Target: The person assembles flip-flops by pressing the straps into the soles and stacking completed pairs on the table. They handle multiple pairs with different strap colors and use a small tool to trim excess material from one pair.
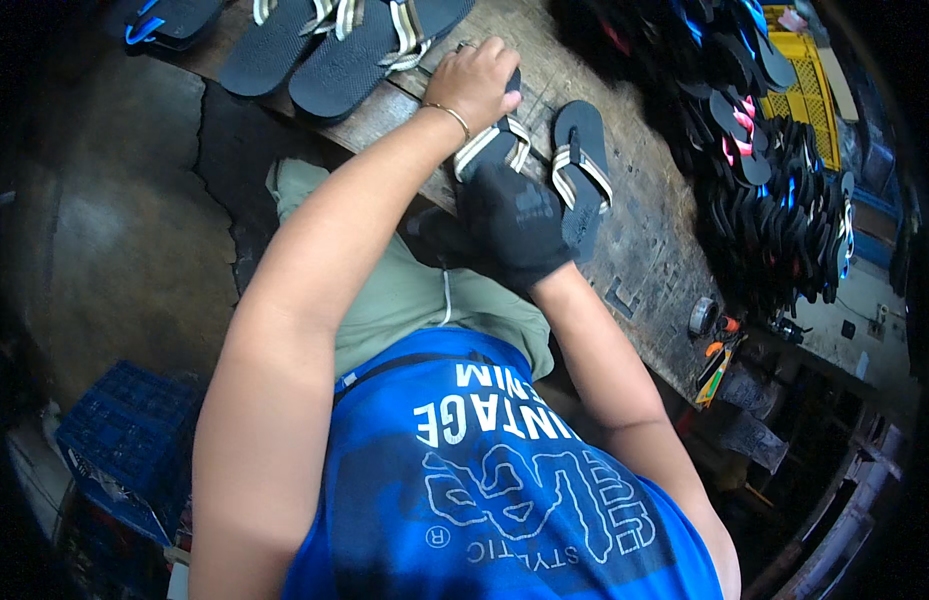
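At the bench edge, left hand: bare left hand (472, 85) is pinching the toe end of a striped-strap sandal (497, 153), fingers bending over it and thumb pressing at the near side.
Bracelet: thin bracelet (450, 117) is circling the left wrist.
Black glove: right hand (516, 222), gloved, is overlapping the lower part of the same sandal from this view; its fingertips are hiding, so cannot tell whether it is pinching or only touching.
Held sandal: is lying between the two hands at the near side of the workbench (649, 265), its cream-and-dark strap showing, heel end hiding behind the glove.
Second sandal: matching sandal (583, 232) is resting flat just to the right, on the worn wood.
Upper left: larger striped sandals (329, 85) are lying side by side along the bench; a blue-strapped sandal (174, 22) is sitting beyond them.
Right side: dark heap of sandals (774, 225) is crowding past the far edge, yellow crate (822, 100) standing behind.
Bench corner: tape roll (702, 317) is sitting near an orange-and-yellow tool (715, 366).
Lower left: blue crate (134, 440) is standing on the floor (114, 210).
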### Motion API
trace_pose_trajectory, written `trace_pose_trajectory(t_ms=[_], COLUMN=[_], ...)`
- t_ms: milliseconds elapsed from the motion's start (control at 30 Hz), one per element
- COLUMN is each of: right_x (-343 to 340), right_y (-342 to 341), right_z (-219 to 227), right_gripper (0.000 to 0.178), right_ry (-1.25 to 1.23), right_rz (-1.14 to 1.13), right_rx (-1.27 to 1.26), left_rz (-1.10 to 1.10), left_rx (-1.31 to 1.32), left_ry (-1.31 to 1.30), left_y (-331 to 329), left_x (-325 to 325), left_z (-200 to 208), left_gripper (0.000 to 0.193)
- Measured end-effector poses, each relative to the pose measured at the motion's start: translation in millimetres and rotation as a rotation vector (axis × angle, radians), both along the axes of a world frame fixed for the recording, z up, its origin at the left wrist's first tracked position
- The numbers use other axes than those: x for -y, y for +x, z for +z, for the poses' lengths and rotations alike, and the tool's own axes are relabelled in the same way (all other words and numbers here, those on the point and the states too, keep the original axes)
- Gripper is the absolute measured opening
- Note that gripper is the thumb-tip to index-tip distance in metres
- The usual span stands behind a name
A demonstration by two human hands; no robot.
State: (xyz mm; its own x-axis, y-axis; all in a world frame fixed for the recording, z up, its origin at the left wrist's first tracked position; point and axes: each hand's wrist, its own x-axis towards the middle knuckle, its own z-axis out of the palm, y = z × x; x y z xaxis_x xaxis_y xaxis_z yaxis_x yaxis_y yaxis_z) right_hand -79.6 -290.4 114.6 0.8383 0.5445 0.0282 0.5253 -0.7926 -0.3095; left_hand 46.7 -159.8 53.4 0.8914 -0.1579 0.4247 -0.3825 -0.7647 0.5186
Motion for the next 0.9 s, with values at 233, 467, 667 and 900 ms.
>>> trace_pose_trajectory(t_ms=[233,467,667,900], right_x=[1,58,61,63], right_y=[-14,-40,-35,-20], right_z=[13,-7,-15,-16], right_gripper=[0.038,0.019,0.018,0.026], right_ry=[-0.008,0.301,0.236,0.219], right_rz=[0.054,-0.327,-0.264,-0.326], right_rx=[0.014,-0.279,-0.360,-0.449], left_rz=[-0.014,-0.022,-0.017,0.002], left_rx=[-0.002,-0.009,-0.110,-0.090], left_ry=[0.029,-0.006,0.033,0.032], left_y=[2,3,3,1], left_x=[-2,0,2,3], left_z=[0,-6,-4,0], left_gripper=[0.038,0.042,0.051,0.046])
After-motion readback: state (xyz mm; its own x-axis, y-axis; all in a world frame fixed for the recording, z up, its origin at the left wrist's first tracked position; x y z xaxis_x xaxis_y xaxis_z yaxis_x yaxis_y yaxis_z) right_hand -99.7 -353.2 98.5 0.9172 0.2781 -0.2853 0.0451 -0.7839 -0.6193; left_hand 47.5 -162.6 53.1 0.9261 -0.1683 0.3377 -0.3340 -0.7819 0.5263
